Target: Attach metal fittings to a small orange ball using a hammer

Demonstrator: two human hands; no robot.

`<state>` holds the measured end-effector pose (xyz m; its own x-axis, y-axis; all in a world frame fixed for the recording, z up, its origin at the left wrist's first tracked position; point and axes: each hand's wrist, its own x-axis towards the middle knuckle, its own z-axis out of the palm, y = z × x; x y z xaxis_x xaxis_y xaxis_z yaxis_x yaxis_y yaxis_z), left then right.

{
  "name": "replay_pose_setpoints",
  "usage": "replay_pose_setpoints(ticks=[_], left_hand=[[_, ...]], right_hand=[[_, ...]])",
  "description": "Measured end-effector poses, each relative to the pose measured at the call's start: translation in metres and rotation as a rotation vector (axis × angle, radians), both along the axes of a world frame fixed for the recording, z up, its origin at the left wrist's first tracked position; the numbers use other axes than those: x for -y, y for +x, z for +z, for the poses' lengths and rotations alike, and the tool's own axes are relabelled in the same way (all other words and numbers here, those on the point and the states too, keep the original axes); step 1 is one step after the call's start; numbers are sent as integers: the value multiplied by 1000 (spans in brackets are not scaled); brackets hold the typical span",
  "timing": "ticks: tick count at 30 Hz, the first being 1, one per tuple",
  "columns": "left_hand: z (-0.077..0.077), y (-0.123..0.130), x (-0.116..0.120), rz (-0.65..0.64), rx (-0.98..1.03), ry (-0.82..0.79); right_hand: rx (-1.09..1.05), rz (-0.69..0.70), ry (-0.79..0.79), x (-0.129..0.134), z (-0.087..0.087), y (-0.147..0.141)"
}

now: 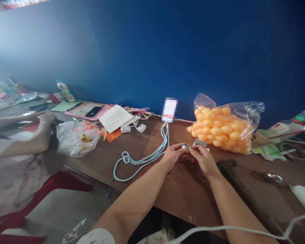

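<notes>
Above the brown table (pixel 152 142) my left hand (pixel 173 156) and my right hand (pixel 203 158) meet. Their thumbs and fingertips are closed on a small shiny silver object (pixel 186 146), which they mostly cover, so its exact kind is unclear. Just behind my right hand lies a small grey-white flat piece (pixel 200 143). Beyond it stands a clear plastic bag (pixel 254 108) full of orange egg-shaped balls (pixel 216 131). To the right of my right forearm rests another shiny silver oval object (pixel 272 176).
A light blue cord (pixel 142 166) loops left of my hands from a blurred card (pixel 169 110). Papers (pixel 115 118), small white boxes (pixel 141 128) and a crumpled plastic bag (pixel 73 139) lie leftward. At far left another person's hand (pixel 47 118) rests. A white cable (pixel 208 228) crosses in front.
</notes>
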<state>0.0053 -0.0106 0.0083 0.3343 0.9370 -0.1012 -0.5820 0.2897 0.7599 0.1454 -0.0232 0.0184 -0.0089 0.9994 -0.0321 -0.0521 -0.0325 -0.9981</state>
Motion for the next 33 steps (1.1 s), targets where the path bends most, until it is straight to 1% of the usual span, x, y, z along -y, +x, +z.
replay_pose_setpoints(ticks=[6, 14, 18, 21, 23, 26, 27, 29, 31, 33], left_hand=[[0, 2, 0, -1, -13, 15], [-4, 3, -1, 5, -19, 33], [-2, 2, -2, 23, 23, -15], [0, 1, -4, 50, 105, -87], [1, -1, -5, 58, 152, -139], [2, -3, -6, 13, 223, -175], [3, -3, -6, -3, 239, -185], [5, -5, -6, -24, 254, -214], [6, -6, -5, -34, 264, -250], [8, -7, -5, -39, 278, -277]], right_hand=[[2, 15, -3, 0, -1, 1], [1, 29, 3, -3, -6, 3], [21, 21, 48, -2, -4, 3], [5, -55, 128, -2, 3, 7], [30, -165, 206, -3, 11, 13], [205, -307, 269, -2, 26, 32], [301, -319, 263, 0, 31, 40], [556, -299, 224, 7, 38, 61], [901, -292, 187, 22, 36, 86], [1199, -298, 143, 41, 25, 112]])
